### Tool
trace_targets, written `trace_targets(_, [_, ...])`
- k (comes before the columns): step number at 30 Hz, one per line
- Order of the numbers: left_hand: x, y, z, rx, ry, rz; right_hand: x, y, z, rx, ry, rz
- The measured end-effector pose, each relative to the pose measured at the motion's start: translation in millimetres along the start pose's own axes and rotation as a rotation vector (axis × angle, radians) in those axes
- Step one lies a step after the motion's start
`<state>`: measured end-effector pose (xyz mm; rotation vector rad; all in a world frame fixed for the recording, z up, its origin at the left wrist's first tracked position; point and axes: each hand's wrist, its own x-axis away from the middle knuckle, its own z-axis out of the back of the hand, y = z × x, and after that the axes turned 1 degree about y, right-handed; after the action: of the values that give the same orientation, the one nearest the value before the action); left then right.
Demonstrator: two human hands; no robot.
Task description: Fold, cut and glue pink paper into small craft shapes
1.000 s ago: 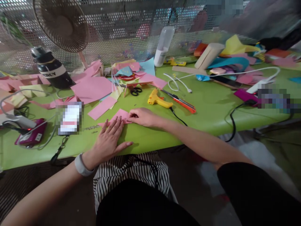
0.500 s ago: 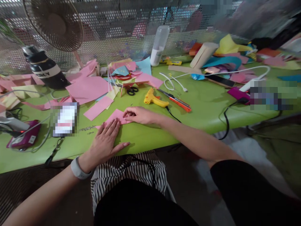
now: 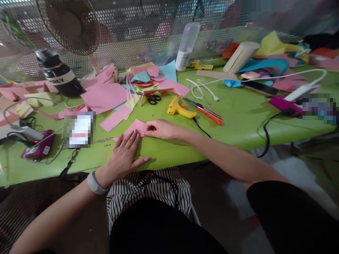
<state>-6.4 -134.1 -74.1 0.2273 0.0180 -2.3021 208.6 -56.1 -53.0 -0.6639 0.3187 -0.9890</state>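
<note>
A pink sheet of paper [image 3: 135, 126], its lower edge hidden by my fingers, lies near the front of the green table [image 3: 159, 148]. My left hand [image 3: 124, 155] rests flat on its left side, fingers stretched out and thumb apart. At the right end of the paper, my right hand [image 3: 159, 129] has its fingers curled in a pinch on the edge. A yellow hot glue gun [image 3: 181, 108] lies just beyond my right hand, beside a utility knife [image 3: 208, 112] with an orange-red body. Past the paper is a loose pink strip [image 3: 116, 118].
Black-handled scissors [image 3: 154, 99] lie among pink paper scraps [image 3: 103, 98]. To the left are a phone [image 3: 80, 130], a magenta power block [image 3: 39, 146] and a dark bottle [image 3: 62, 77]. A fan [image 3: 71, 26] stands behind. At right, a white cable [image 3: 238, 82] crosses the table.
The whole view has shifted slightly, so the table's things appear further right. Both hands stay on the pink paper in nearly the same pose.
</note>
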Motion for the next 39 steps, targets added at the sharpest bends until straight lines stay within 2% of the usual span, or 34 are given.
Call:
trace_targets(12, [-0.4,1.1,-0.8,0.012,0.013,0.01,9.5,22.2,29.3,0.014,-0.144,-0.09])
trace_targets(16, [1.3,2.8,-2.4,0.021,0.009,0.02,8.0,7.9,21.5,0.087,-0.039,-0.081])
trace_targets(19, [0.5,2.7,1.4,0.048,-0.017,0.03,5.8,-3.0,10.4,0.156,0.038,-0.01])
trace_targets(23, [-10.5,-13.1,16.7,0.199,-0.063,0.092,4.0,-3.8,2.8,0.122,0.025,0.044])
trace_targets(27, [-28.6,-42.5,29.5,0.438,0.011,0.25,2.1,0.1,4.4,0.058,-0.01,-0.006])
trace_targets(30, [-37.8,-55.1,31.8,0.497,-0.059,0.256,1.0,0.6,6.5,0.037,-0.048,-0.02])
trace_targets(39, [-41.5,-48.1,35.9,0.348,-0.076,0.214,2.3,-1.6,15.1,0.053,-0.118,-0.044])
